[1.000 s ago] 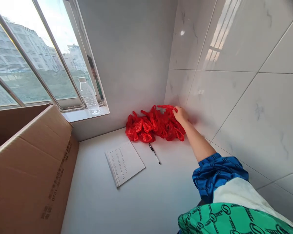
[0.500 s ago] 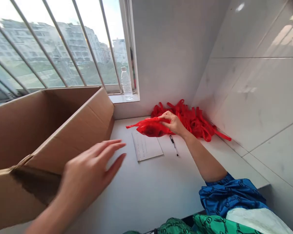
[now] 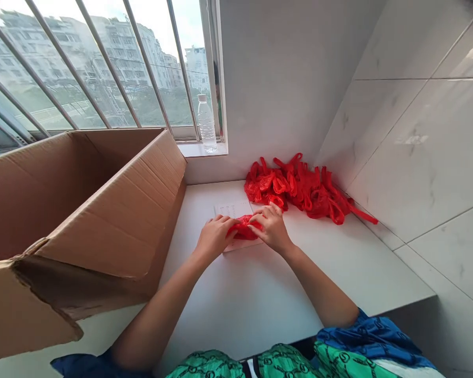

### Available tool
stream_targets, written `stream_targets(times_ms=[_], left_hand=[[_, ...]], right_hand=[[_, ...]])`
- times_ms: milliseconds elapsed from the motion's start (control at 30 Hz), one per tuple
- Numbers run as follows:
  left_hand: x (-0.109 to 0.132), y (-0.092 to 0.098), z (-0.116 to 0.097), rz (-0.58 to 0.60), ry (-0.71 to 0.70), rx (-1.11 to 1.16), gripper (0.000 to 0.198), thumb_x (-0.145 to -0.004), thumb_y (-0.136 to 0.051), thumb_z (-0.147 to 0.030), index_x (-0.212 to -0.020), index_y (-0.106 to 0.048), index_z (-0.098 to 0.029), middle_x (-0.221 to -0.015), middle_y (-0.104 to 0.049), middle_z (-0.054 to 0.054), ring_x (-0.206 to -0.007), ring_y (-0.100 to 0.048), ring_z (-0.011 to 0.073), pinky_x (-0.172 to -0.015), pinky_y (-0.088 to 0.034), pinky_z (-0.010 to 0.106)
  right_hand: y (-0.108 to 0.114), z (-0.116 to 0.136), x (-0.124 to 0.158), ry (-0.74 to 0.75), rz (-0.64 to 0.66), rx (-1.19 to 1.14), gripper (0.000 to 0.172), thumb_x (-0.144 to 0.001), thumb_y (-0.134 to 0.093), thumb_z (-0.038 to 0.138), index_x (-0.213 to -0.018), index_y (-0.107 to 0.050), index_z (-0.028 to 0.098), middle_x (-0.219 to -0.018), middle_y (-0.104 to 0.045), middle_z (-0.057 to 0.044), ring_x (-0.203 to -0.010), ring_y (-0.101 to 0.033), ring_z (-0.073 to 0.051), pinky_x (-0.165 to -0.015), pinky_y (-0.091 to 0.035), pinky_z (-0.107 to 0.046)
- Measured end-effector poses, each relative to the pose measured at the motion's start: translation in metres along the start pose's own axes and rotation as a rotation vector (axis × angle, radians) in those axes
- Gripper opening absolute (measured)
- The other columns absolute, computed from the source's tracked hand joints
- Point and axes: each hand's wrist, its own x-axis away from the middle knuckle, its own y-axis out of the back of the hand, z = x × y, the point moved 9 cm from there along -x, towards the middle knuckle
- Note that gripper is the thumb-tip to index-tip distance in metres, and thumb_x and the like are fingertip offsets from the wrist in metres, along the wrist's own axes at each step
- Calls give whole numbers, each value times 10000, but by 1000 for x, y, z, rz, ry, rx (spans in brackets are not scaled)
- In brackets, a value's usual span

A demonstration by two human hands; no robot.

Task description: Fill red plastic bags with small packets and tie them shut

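Between fingers (image 3: 224,220), red bag (image 3: 245,230) (crumpled)

White table (image 3: 236,304): carton (image 3: 114,215), paper (image 3: 229,210), red bags (image 3: 294,185)

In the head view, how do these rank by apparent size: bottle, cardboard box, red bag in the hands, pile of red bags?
1. Cardboard box
2. Pile of red bags
Not ranked: bottle and held red bag; they look close in size, and the left hand and right hand cover part of the bag.
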Motion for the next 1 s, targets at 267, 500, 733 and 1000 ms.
stream_targets(times_ms=[267, 500, 733, 1000], left_hand=[[-2, -18, 22, -39, 196, 403, 211, -934, -506, -343, -930, -685, -231, -958, -734, 23, -841, -663, 194, -745, -503, 307], [6, -23, 61, -91, 323, 633, 286, -878, -559, -446, -913, -695, -197, -869, -739, 37, -763, -664, 184, -684, -517, 285], [26, 11, 97, -297, 418, 491, 318, -898, -539, -433, -1036, -663, -175, -1011, -711, 83, -869, -672, 207, -706, -518, 307], [1, 5, -3, -132, -96, 58, 177, -923, -601, -338, -1061, -698, -282, -1140, -670, 61, -996, -632, 227, -915, -453, 384]], right_hand=[[-14, -2, 3, -51, 41, 67, 166, -956, -602, 398, -1000, -690, 265, -954, -692, -46, -972, -562, -253, -977, -323, -445], [-10, -16, 0, -62, 68, 50, 157, -993, -530, 263, -914, -663, 238, -889, -724, -34, -851, -594, -217, -883, -318, -404], [9, -55, 5, -230, 53, -22, 77, -905, -571, 200, -868, -630, 233, -855, -711, -2, -832, -626, -197, -851, -349, -372], [4, -22, 4, -202, 62, -109, 133, -879, -598, 250, -1008, -622, 235, -983, -719, -37, -963, -641, -238, -945, -380, -408]])
